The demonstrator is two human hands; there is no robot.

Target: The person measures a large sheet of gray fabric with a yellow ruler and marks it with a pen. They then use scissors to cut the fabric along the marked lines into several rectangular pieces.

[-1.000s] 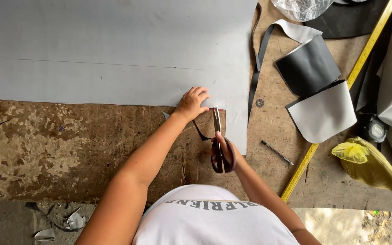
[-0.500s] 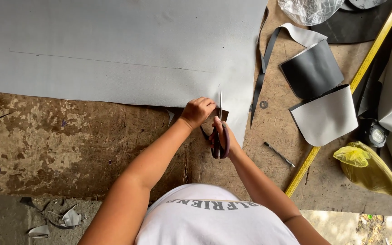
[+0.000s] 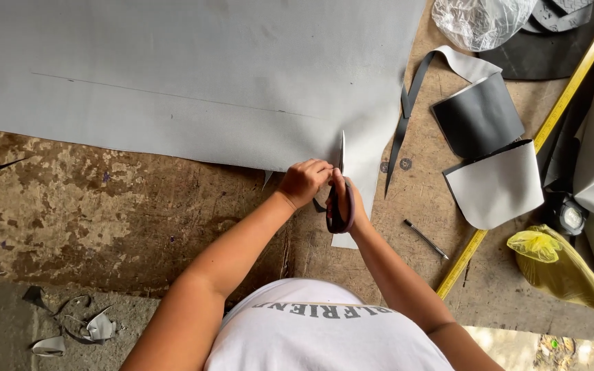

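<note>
- Head view, looking straight down: the right hand (image 3: pixel 344 199) is clamped through the dark loops of a pair of scissors (image 3: pixel 339 189), whose blades point away from the body into the lower edge of a large grey sheet (image 3: pixel 194 82).
- Just left of that hand, the left hand (image 3: pixel 304 182) is closed, fingers curled, pinching the sheet's edge right beside the blades; whether it grips both layers or only presses them down I cannot tell from this angle.
- That grey sheet looks like vinyl or synthetic leather. It lies flat across the worn, stained surface (image 3: pixel 104 220), spreading far to the left of the hands and away from the body.
- My judgement on handling: thin, light and limp, with a smooth face that may slide, so it is best held close to the cut line and kept taut; held far from the blades it would likely buckle.
- To the right of the right hand lie a narrow dark strip (image 3: pixel 401 130), a small pen-like tool (image 3: pixel 425 239), two curled offcuts, one dark (image 3: pixel 479 117) and one pale (image 3: pixel 500 189), and a long yellow ruler (image 3: pixel 544 130).
- Farther right sits a yellow plastic bag (image 3: pixel 558 268); beyond the hands, a crumpled clear bag (image 3: pixel 482 20).
- Scraps (image 3: pixel 70 326) lie on the floor, down to the left of the left arm.
</note>
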